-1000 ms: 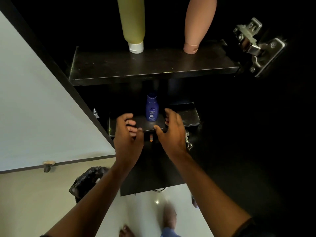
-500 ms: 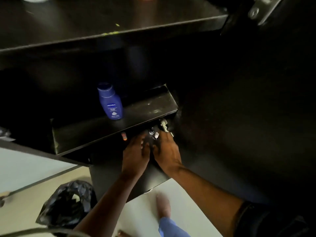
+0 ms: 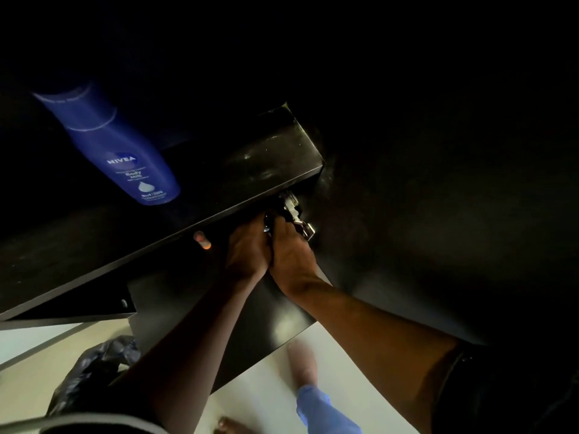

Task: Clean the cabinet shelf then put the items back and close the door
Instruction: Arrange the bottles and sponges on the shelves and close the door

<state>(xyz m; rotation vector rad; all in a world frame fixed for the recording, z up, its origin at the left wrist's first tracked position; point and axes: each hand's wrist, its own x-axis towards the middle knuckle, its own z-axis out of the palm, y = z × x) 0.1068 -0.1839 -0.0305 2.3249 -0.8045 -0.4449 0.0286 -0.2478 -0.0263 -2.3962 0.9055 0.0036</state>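
Note:
A blue Nivea bottle (image 3: 125, 151) stands on the black cabinet shelf (image 3: 266, 164). Both hands reach into the dark space under that shelf's front edge, pressed side by side. My left hand (image 3: 246, 252) and my right hand (image 3: 291, 255) meet at a small dark shiny thing (image 3: 268, 223) beside the metal door hinge (image 3: 297, 220). The fingertips are hidden in shadow under the shelf, so the grip cannot be made out. A small pinkish-orange item (image 3: 202, 240) sits in the lower compartment, left of my left hand.
The open black cabinet door (image 3: 438, 214) fills the right side. A black bin bag (image 3: 94, 377) lies on the white floor at lower left. My feet (image 3: 302, 361) stand on the floor below the cabinet's bottom panel (image 3: 250, 324).
The view has dropped and closed in on the lower shelf. My hands moved from the shelf's front edge down under it, next to the hinge, and came together.

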